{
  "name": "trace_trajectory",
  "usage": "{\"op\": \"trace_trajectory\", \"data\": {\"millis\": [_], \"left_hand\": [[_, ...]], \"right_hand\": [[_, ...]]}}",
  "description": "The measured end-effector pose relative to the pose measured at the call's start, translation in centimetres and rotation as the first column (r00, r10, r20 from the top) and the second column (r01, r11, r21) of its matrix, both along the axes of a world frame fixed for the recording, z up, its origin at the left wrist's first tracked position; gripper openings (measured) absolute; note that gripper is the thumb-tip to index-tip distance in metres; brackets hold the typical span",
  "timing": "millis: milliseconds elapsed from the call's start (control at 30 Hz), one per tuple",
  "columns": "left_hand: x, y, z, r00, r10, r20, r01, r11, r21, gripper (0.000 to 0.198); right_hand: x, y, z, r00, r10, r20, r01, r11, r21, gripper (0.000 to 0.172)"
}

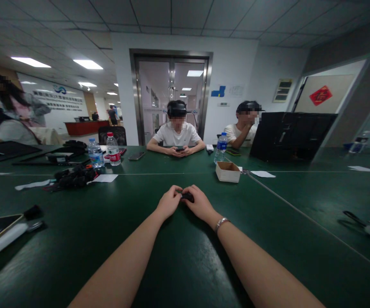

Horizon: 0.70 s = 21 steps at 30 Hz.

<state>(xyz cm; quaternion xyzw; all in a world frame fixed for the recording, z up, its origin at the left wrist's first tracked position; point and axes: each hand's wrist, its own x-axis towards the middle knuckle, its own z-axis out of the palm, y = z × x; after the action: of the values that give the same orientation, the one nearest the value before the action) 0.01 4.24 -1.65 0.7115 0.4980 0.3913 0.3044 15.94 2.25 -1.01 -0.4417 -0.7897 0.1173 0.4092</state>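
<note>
Both my hands meet over the green table (185, 252), straight in front of me. Between them is a small black object (188, 196), low at the tabletop; its kind cannot be made out. My right hand (200, 203) curls its fingers around the object from the right, and a silver bracelet (221, 224) sits on that wrist. My left hand (169, 202) is closed at the object's left end, thumb and fingertips together there. The fingers hide much of the object.
Beyond my hands stand a small open box (228, 172), a blue-labelled bottle (221, 147) and two more bottles (104, 152). Bundled black cables (74, 175) lie left. A black monitor (292, 136) stands right. Two people with headsets sit opposite, one holding a phone (180, 149).
</note>
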Motion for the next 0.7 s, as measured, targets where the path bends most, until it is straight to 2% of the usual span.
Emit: {"op": "trace_trajectory", "data": {"millis": [400,700], "left_hand": [[-0.08,-0.41,0.43,0.999,-0.035,0.002,0.035,0.999,-0.016,0.024],[-0.11,-0.16,0.39,0.985,-0.079,0.154,0.082,0.996,-0.016,0.02]], "right_hand": [[-0.05,-0.14,0.2,1.0,-0.013,0.0,0.013,1.0,-0.012,0.018],[-0.02,-0.18,0.28,1.0,-0.018,-0.01,0.018,1.0,-0.01,0.018]]}}
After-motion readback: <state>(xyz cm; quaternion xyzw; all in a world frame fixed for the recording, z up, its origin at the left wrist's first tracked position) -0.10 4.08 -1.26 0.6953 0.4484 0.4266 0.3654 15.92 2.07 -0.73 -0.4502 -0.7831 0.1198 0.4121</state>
